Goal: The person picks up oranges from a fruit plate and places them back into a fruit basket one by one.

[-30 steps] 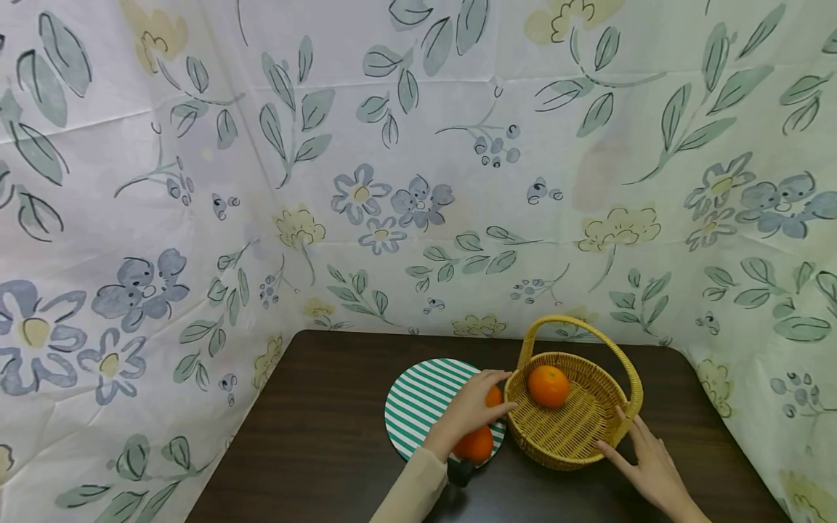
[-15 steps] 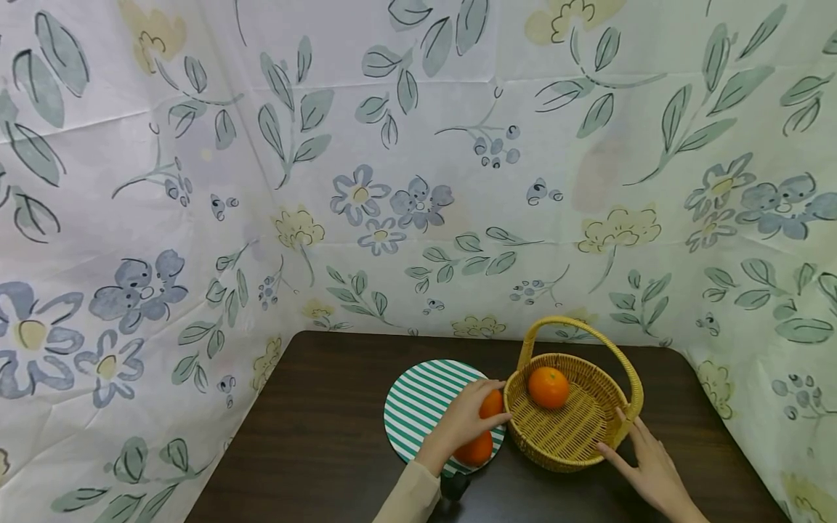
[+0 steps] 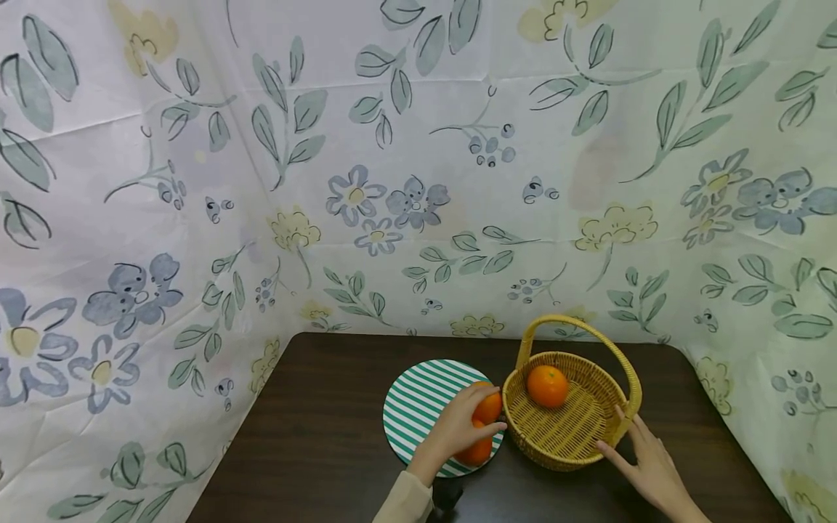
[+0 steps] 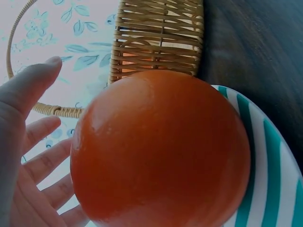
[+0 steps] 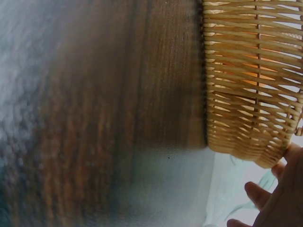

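Observation:
Two oranges lie on a round green-and-white striped mat: the rear orange [image 3: 489, 408] and the nearer orange [image 3: 475, 449]. My left hand [image 3: 453, 430] is over them, thumb spread from the fingers; in the left wrist view, the left hand [image 4: 35, 156] is beside a large, close orange [image 4: 161, 149], fingers apart and not curled round it. A third orange [image 3: 548, 386] sits inside the yellow wicker basket [image 3: 562, 436]. My right hand [image 3: 650, 468] rests its fingertips on the basket's right side; in the right wrist view, its fingers [image 5: 258, 195] are by the woven wall [image 5: 251, 94].
The striped mat [image 3: 415, 407] lies just left of the basket on a dark wooden table [image 3: 314, 436]. The basket's tall handle [image 3: 588, 327] arches over it. Floral cloth [image 3: 392, 181] hangs behind the table and along both sides.
My left hand has drawn back from the basket's left rim, leftward and nearer, uncovering more of the rear orange. The right hand and basket have stayed in place.

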`<act>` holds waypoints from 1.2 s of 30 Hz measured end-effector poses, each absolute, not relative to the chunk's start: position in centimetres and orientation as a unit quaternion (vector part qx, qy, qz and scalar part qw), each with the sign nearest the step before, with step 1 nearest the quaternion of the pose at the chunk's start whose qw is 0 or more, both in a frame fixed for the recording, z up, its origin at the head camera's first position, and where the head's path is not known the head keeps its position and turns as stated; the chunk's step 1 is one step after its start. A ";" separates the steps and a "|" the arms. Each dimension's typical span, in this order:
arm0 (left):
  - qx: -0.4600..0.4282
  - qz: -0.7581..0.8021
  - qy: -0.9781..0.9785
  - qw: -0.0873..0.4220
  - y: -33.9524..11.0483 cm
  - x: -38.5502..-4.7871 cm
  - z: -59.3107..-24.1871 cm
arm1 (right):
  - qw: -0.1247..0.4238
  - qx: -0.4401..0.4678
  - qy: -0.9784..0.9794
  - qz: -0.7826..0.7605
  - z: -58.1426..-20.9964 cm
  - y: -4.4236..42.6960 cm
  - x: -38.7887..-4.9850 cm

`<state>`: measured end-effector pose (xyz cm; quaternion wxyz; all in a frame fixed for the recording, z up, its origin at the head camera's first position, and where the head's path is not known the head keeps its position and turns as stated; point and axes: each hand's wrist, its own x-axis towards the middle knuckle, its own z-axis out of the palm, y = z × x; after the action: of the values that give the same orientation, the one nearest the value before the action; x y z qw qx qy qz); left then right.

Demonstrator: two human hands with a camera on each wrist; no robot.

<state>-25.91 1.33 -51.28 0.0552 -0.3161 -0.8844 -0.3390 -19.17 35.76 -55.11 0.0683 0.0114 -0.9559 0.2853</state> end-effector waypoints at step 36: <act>-0.343 -0.280 -0.890 0.111 -1.1 -23.7 -53.1 | 0.076 0.018 -0.952 0.294 -55.5 35.7 -19.1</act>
<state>-23.67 -1.09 -53.15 0.1115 -0.3431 -0.8897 -0.2796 -19.15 35.72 -55.48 0.0763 0.0178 -0.9525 0.2943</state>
